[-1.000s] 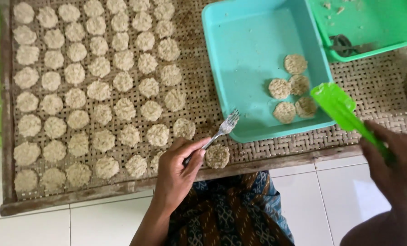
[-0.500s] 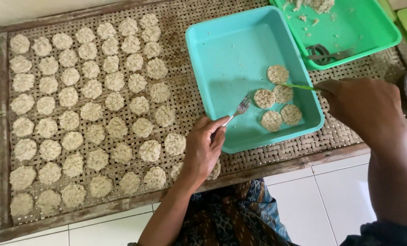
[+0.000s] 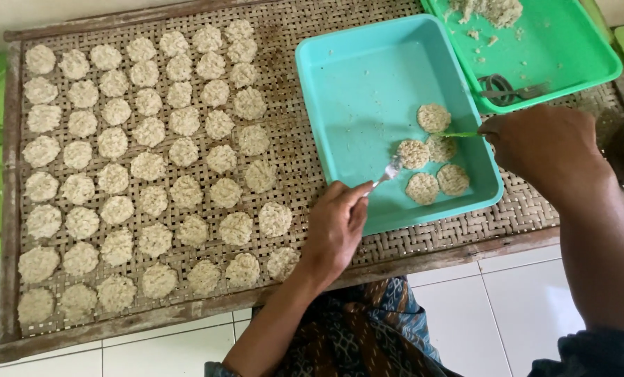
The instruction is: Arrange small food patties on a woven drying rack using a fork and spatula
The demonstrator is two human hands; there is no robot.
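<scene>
Mat [image 3: 284,126] mostly filled: rows of patties [image 3: 186,192] cover 9 o'clock side, bare strip left at 3 o'clock beside teal tray [image 3: 354,84]. Five patties [image 3: 422,187] remain in tray's 4 o'clock corner. Left hand [image 3: 334,230] closed on fork [image 3: 387,174], tines touching patty. Right hand [image 3: 546,143] pinches green tool [image 3: 458,135]. Room tight near tray walls.

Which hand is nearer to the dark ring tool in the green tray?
Right. The right hand is just below the ring tool, near the green tray edge. The left hand holds a fork farther down-left.
</scene>
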